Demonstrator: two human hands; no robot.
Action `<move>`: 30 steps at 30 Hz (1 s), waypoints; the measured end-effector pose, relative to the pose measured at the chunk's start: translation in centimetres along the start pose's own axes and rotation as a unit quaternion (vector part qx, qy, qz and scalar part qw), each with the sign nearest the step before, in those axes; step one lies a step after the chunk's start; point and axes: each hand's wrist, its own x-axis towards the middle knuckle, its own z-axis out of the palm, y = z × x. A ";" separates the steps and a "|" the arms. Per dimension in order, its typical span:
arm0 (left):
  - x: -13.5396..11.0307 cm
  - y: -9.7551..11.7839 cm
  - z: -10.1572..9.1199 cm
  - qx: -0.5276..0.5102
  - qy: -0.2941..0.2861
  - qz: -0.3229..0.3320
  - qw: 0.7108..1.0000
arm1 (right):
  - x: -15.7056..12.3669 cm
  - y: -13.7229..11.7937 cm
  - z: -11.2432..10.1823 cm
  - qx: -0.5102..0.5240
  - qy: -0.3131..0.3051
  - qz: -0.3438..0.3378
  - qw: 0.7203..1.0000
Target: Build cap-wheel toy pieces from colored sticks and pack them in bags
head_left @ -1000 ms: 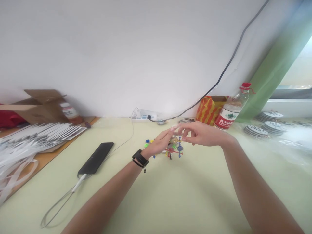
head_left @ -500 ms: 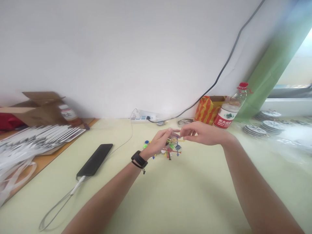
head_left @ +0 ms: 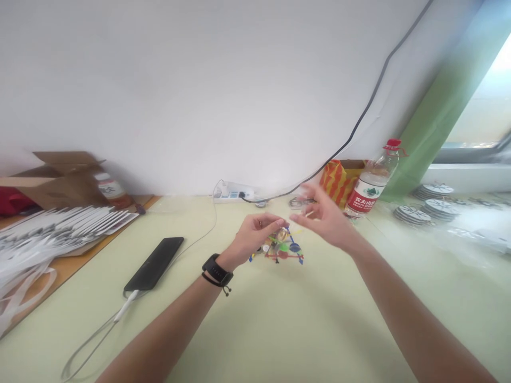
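Observation:
A cluster of small colourful plastic pieces (head_left: 282, 249), with thin arrow-tipped sticks and round discs in blue, red, green and yellow, is at the middle of the table. My left hand (head_left: 255, 236), with a black watch on its wrist, is closed in a pinch at the cluster's upper left side. Its fingers partly hide the pieces, and I cannot make out which one they grip. To the right of the cluster and apart from it, my right hand (head_left: 323, 219) has its fingers spread, blurred at the tips, with nothing seen between them.
A black phone (head_left: 155, 264) on a white cable lies at left. Behind are a power strip (head_left: 235, 194), a striped bag (head_left: 335, 183) and a large water bottle (head_left: 367, 186). Stacked discs (head_left: 413, 215) stand right; white packets (head_left: 75, 234) and a cardboard box (head_left: 64, 183) are left.
My right hand has come away from the cluster, and its fingers have spread. My left hand has shifted slightly left, and more of the coloured pieces show.

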 end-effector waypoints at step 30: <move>-6.0 -5.4 -1.7 -0.037 0.018 -0.057 0.997 | -6.6 7.1 4.6 0.248 -0.140 0.149 0.947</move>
